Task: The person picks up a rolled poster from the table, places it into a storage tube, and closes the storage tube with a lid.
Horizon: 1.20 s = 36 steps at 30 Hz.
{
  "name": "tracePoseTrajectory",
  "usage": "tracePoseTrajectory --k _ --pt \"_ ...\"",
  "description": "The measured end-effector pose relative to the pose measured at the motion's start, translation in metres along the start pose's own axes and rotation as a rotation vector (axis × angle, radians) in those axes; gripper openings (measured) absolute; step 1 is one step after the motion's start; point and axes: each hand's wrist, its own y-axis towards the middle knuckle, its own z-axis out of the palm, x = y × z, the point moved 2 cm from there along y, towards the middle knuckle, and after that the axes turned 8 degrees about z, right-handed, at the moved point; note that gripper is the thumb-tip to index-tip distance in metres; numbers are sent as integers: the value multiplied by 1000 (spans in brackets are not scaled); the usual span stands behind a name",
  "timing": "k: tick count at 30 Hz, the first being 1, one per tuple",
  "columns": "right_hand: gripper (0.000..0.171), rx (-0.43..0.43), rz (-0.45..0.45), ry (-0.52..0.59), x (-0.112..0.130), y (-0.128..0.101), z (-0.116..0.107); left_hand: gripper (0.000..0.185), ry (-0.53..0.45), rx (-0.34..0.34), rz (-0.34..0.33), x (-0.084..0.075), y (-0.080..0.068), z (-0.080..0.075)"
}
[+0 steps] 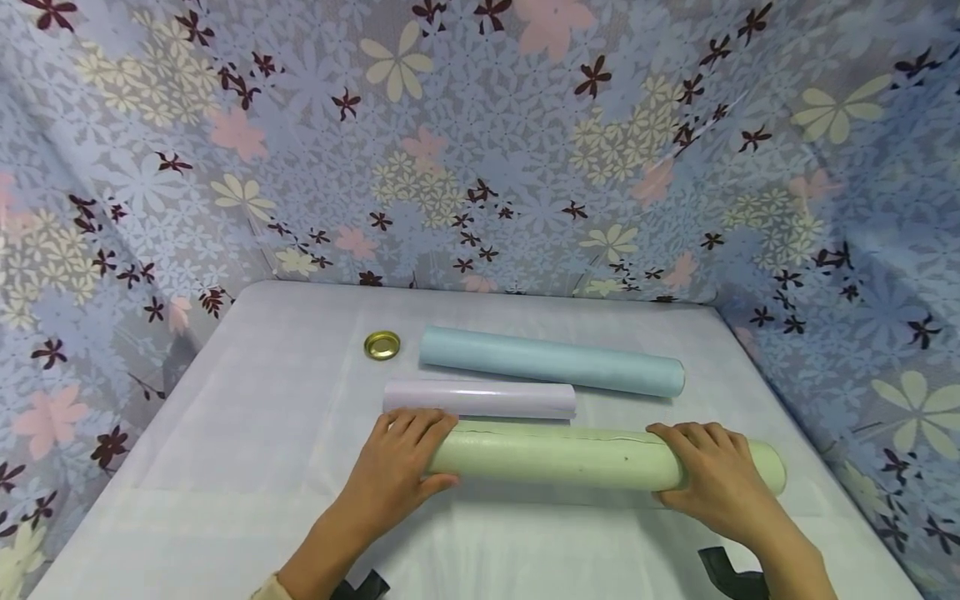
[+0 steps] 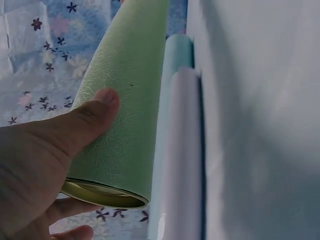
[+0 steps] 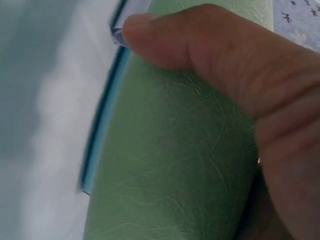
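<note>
The green roll (image 1: 555,457) is the interesting one: up close it has a leathery, crinkled grain pressed into it, like textured vinyl or wallpaper, with a soft satin sheen rather than real gloss. Its open end shows a paler, smooth inner face. The lilac roll (image 1: 480,399) is way slicker, smooth and glossy, with a bright streak of light running along it. The light blue roll (image 1: 551,361) looks matt and a bit fuzzy, almost felt-like. The small lid (image 1: 382,345) is shiny gold-coloured metal. The counter (image 1: 247,433) wears a thin white cloth, matt with a fine weave. The flowered backdrop (image 1: 480,142) looks like printed fabric, softly creased.
</note>
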Motion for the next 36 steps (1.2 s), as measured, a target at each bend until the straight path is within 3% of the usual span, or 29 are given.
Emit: tracePoseTrajectory --k 11,22,36 --pt "72 144 48 -2 -4 -10 19 74 -24 149 -46 -7 -10 14" --pt "73 220 85 -18 -4 -11 32 76 -55 202 -66 -8 -15 24" --pt "78 236 87 -21 -2 -10 35 75 -54 235 -88 -8 -18 27"
